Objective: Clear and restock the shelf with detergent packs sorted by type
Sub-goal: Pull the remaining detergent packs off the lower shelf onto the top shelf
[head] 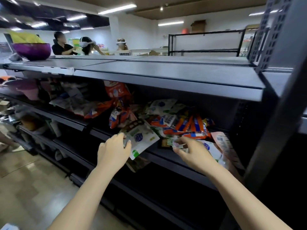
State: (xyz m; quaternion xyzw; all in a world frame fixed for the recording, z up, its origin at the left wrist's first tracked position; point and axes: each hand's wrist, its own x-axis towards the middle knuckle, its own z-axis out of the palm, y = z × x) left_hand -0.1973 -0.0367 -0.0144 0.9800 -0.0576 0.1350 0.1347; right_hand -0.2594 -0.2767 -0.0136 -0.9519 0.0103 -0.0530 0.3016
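I had my left hand (114, 149) pinching the white-and-green detergent pack (142, 140) at the shelf (166, 156) edge, half overhanging it. At its three o'clock, my right hand (191, 151) pinched a small crumpled pack (178, 144), with orange packs (187, 125) heaped at twelve o'clock.

Left hand (113, 151) fingers (127, 143) partly hidden behind white pack (142, 140). Pack labels blurred, unreadable. Forearms cut off at bottom edge.

Dark shelf (167, 156) under jumbled detergent packs (181, 125)
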